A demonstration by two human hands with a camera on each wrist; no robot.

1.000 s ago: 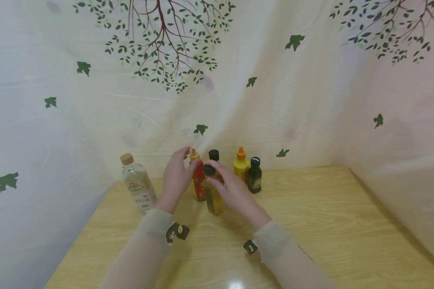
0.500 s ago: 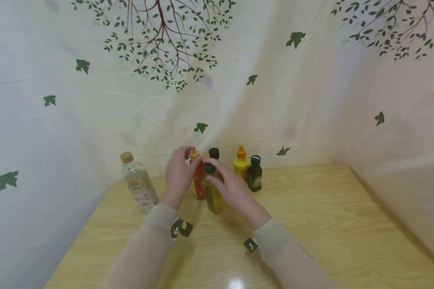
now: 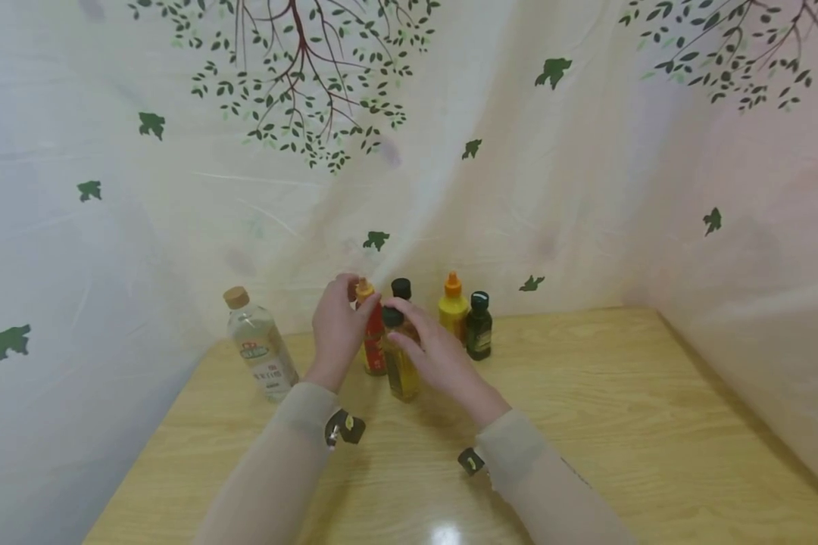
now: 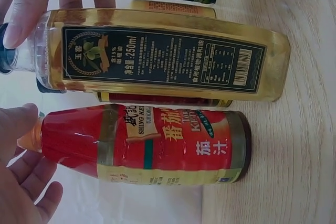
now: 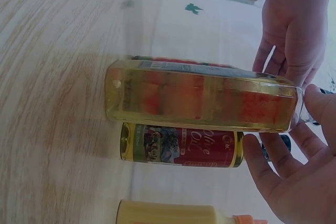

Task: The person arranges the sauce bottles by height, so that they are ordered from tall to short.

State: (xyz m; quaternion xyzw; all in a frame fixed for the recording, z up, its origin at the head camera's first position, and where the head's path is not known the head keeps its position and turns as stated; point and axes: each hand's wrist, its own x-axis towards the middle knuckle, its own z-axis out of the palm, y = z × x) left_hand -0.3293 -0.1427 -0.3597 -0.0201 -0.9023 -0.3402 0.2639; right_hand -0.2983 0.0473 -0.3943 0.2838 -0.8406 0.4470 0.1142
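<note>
My left hand (image 3: 336,329) is at the top of a red tomato ketchup bottle (image 4: 142,142), thumb and fingers on either side of its orange cap (image 4: 31,136). With thumb and fingers, my right hand (image 3: 443,356) holds the neck of a square clear oil bottle (image 5: 199,100) just in front and to the right. This oil bottle has a dark cap (image 3: 392,317) and a black label (image 4: 163,59). Both bottles stand upright on the table, close together. Behind the oil bottle stands an olive oil bottle (image 5: 184,144) with a dark red label.
A yellow squeeze bottle (image 3: 453,314) with an orange nozzle and a small dark green bottle (image 3: 479,329) stand to the right. On the left is a large clear bottle (image 3: 262,352) with a tan cap. A printed curtain (image 3: 586,189) hangs behind the wooden table (image 3: 586,424).
My left hand has shifted slightly right, closer round the ketchup bottle's top. The right hand and the bottles stay in place; the head view tilts a little.
</note>
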